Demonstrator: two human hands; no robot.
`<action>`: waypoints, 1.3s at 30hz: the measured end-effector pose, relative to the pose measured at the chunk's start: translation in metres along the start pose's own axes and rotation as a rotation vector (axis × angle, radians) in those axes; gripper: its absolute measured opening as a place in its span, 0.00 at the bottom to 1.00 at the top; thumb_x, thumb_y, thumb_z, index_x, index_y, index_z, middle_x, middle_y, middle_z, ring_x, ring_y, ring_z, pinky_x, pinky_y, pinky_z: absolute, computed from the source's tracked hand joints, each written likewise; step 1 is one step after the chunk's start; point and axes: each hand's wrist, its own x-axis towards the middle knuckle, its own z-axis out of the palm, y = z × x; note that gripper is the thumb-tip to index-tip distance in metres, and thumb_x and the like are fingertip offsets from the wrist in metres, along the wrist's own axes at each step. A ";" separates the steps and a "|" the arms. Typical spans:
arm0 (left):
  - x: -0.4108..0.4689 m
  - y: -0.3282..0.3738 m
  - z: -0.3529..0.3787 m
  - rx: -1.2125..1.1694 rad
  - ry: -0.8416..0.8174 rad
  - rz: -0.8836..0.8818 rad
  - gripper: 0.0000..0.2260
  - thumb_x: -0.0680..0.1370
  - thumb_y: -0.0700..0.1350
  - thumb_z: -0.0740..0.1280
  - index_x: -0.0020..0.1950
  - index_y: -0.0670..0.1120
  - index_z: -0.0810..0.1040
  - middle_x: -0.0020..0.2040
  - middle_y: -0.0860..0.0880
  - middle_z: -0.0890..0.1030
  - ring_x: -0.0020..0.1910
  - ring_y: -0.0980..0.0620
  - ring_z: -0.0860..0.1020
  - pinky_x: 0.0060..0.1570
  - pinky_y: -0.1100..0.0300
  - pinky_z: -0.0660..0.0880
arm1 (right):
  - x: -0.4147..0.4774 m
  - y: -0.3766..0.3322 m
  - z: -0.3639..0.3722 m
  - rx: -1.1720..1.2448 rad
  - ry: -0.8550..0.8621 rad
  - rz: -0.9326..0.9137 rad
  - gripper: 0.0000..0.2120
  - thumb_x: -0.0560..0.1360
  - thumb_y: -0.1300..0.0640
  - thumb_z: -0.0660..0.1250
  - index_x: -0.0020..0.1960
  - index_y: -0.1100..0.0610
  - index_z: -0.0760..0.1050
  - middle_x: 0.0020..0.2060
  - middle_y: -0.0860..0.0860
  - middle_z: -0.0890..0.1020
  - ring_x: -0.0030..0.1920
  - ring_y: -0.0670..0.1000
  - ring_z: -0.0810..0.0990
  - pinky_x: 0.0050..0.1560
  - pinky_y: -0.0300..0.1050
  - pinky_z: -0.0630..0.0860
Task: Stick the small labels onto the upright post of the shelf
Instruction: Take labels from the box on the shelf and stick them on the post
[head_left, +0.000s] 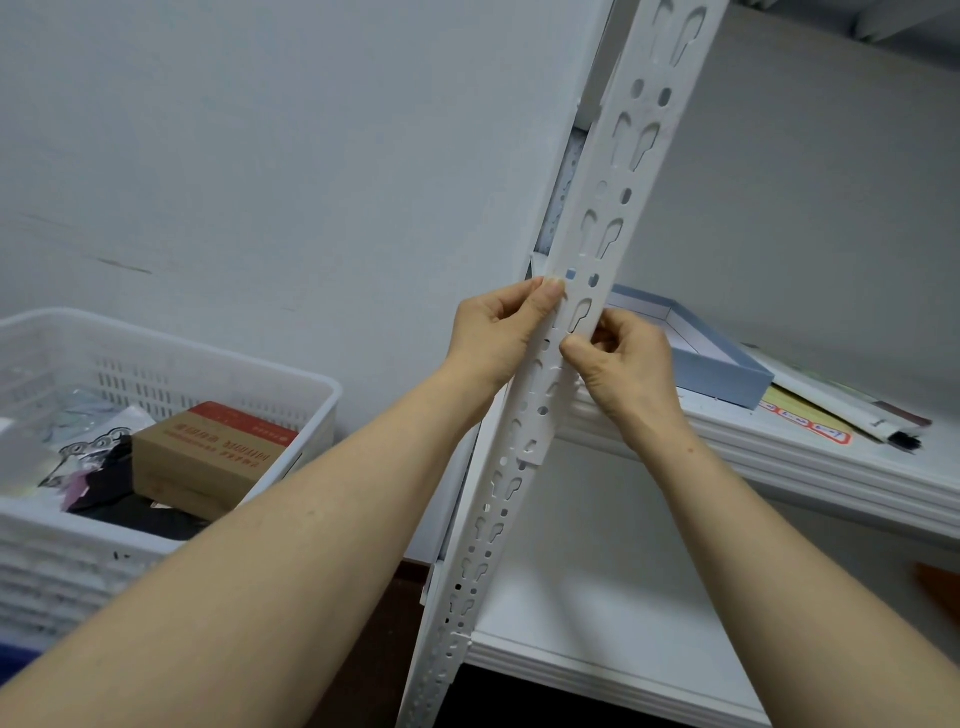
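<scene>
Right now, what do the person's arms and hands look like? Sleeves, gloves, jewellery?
Left hand and right hand are bare: no gloves, no rings showing. Left forearm and right forearm are uncovered to the frame edge; no sleeve in view. No watch or band at either wrist. Visible nails look short and unpainted.

Post: white, w/ repeating keyhole slots & round holes. Label: pale blue. Basket: white, slotted walls. Carton: brown, carries red band & print. Box: grey-blue outside, white inside. Wall: pale grey
</scene>
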 end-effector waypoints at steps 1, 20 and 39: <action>0.000 0.000 0.000 -0.002 0.003 0.000 0.04 0.77 0.44 0.68 0.49 0.47 0.82 0.36 0.57 0.84 0.36 0.62 0.82 0.36 0.71 0.76 | 0.000 0.000 0.000 0.001 -0.001 -0.003 0.05 0.67 0.63 0.67 0.41 0.55 0.78 0.32 0.51 0.76 0.32 0.48 0.68 0.37 0.42 0.69; 0.000 -0.001 0.001 -0.005 0.008 0.005 0.06 0.77 0.44 0.68 0.51 0.45 0.82 0.35 0.56 0.84 0.36 0.62 0.81 0.36 0.71 0.75 | -0.002 0.001 -0.002 -0.008 -0.032 -0.007 0.05 0.68 0.64 0.66 0.41 0.56 0.78 0.29 0.50 0.72 0.31 0.48 0.66 0.35 0.43 0.66; 0.004 -0.005 0.002 -0.011 0.052 -0.029 0.13 0.76 0.45 0.69 0.58 0.41 0.81 0.44 0.53 0.84 0.38 0.62 0.82 0.40 0.71 0.76 | -0.005 0.006 -0.016 0.087 -0.162 0.003 0.14 0.64 0.59 0.67 0.49 0.56 0.80 0.32 0.55 0.67 0.34 0.52 0.63 0.36 0.46 0.64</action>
